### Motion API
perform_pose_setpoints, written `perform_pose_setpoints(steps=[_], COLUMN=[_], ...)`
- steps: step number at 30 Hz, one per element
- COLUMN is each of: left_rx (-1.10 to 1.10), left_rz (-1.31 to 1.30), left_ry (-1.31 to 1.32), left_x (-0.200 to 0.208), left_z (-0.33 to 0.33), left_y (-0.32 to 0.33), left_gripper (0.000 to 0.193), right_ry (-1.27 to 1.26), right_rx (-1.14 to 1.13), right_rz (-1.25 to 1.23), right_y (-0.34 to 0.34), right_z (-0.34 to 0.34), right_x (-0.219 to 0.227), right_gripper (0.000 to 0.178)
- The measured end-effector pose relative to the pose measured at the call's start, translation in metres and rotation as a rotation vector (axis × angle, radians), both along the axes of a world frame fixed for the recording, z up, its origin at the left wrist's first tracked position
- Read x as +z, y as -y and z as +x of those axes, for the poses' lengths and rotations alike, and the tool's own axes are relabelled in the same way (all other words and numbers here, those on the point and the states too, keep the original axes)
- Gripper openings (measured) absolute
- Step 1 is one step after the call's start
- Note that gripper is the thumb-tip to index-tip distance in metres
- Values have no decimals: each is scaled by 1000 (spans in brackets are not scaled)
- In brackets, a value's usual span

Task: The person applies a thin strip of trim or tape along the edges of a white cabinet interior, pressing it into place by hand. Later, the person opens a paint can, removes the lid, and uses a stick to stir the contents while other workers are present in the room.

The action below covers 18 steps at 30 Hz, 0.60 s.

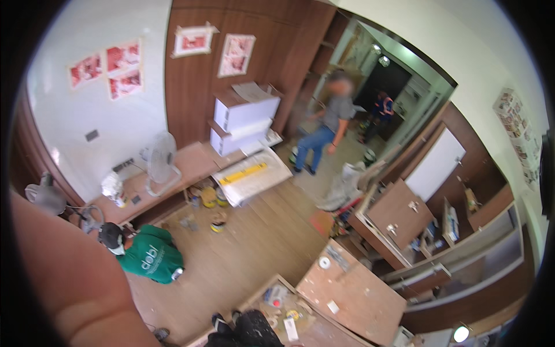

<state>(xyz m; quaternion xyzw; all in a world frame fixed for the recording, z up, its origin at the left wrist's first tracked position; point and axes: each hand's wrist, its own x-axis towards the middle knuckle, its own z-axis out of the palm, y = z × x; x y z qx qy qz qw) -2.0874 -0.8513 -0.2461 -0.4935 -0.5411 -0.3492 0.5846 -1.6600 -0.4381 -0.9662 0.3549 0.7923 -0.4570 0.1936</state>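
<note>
**High vantage over a fit-out room, hands out of frame**

A bare forearm [75,277] is filling the lower left corner, blurred and very close to the lens. Neither the left hand nor the right hand is showing, so I cannot tell whether they are apart, together or gripping anything.

Nearest below is lying a spattered brown plywood sheet [352,298], flat, at lower centre, well right of the forearm and far beneath it. A small white tape roll [324,262] is sitting on its near corner. Judging by its look, the sheet is stiff, fairly heavy and rough-edged. It is probably best gripped along its two long edges, not by a corner.

Dark-trousered legs with black shoes [243,327] are standing just left of the sheet.

Further out, a person in a green shirt and dark cap [147,254] is crouching on the pale wooden floor [260,237]. A white standing fan [161,159] is resting on a low wooden bench, stacked white boxes [243,118] are leaning against the brown wall panelling, and a person in a grey shirt and blue jeans [326,124] is walking towards the doorway.
</note>
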Motion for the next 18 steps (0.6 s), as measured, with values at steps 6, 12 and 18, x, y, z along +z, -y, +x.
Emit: perform_pose_setpoints(steps=[6, 12, 18], left_rx=[38, 84, -204], left_rz=[187, -141, -918], left_ry=[231, 1467, 1713], left_x=[-27, -250, -568], left_z=[-52, -101, 44], left_y=[-10, -13, 42], left_gripper=[73, 67, 58], right_ry=[-82, 8, -78], right_rx=[-221, -496, -537], right_rz=[112, -185, -277], right_y=[29, 75, 93], right_z=[77, 28, -22], right_x=[-12, -22, -53], right_gripper=[34, 38, 39])
